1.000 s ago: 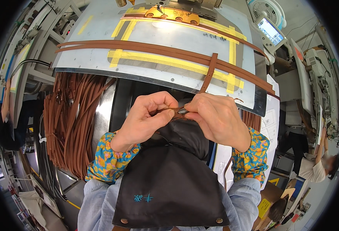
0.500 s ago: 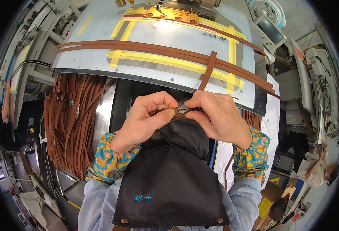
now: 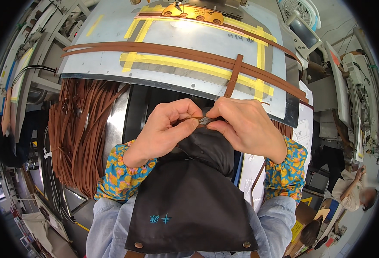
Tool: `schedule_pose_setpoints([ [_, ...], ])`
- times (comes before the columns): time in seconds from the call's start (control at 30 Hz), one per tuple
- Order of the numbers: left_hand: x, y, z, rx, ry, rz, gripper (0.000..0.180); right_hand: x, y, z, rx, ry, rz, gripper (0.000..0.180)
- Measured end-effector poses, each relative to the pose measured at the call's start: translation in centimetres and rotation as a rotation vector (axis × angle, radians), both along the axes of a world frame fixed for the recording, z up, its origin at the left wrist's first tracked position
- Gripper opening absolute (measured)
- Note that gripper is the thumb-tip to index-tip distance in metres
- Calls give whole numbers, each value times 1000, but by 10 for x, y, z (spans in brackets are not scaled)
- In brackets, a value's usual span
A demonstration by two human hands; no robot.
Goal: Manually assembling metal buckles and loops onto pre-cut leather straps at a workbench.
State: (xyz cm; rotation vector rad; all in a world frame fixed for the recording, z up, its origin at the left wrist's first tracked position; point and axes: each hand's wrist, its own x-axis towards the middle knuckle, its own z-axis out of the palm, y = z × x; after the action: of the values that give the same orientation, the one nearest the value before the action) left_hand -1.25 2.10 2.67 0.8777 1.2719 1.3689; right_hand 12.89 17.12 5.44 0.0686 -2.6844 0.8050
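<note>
Above my dark apron (image 3: 189, 202), both hands meet in front of my chest. My left hand (image 3: 165, 131) is closed in a pinch on the end of a narrow brown strap, which its fingers mostly cover. Between thumb and forefinger my right hand (image 3: 247, 127) grips small metal thread snips (image 3: 204, 121); their silver tips touch the spot where my left fingertips pinch. Just beyond the right knuckles, a short brown strap piece (image 3: 233, 77) lies across long brown straps (image 3: 163, 52) on the pale work table (image 3: 99, 69).
A thick bundle of brown straps (image 3: 79, 142) hangs at the left below the table edge. The lit sewing machine area holds a yellow template (image 3: 193, 14) at the far side. A white fan (image 3: 299, 15) stands far right. Other people sit at both sides.
The snips' blades, spread apart earlier, are now closer together at my left fingertips. Both hands have shifted only slightly, and the strap end between them shows less.
</note>
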Motion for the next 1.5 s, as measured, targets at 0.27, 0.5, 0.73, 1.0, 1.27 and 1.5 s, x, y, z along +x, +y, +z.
schedule_pose_setpoints([
  [0.27,-1,1,2,12,1,-13,6,0,5,-8,-98,-36,13,20],
  [0.5,-2,2,1,6,-33,2,6,2,4,-7,-188,-19,-27,20],
  [0.73,0,3,2,3,-25,19,6,1,3,-3,-39,5,-8,21],
  [1.0,0,1,7,3,60,-5,5,1,4,-1,-42,-45,11,21],
  [1.27,1,1,5,38,-27,8,6,2,4,-12,-235,23,-36,17],
  [1.5,5,1,2,45,-49,42,4,5,-8,-15,-469,132,-187,26],
])
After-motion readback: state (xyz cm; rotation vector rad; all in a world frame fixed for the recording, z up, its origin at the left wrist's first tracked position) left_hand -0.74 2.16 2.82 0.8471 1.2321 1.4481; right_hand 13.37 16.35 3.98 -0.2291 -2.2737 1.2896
